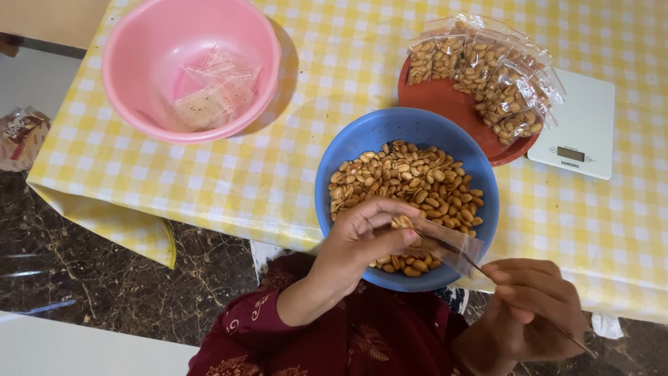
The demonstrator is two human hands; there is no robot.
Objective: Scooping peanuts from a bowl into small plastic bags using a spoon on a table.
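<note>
A blue bowl (362,143) full of peanuts (403,177) stands at the near edge of the table. Over its near rim, my left hand (365,237) pinches a few peanuts (401,222) at the mouth of a small clear plastic bag (456,249). My right hand (532,310), lower right and just off the table edge, grips the other end of that bag and holds it stretched toward the left hand.
A pink bowl (139,42) with empty clear bags (212,90) sits at far left. A red plate (452,108) carries several filled peanut bags (494,76), beside a white kitchen scale (581,125). A yellow checked cloth (243,174) covers the table; dark marble floor (104,278) lies below.
</note>
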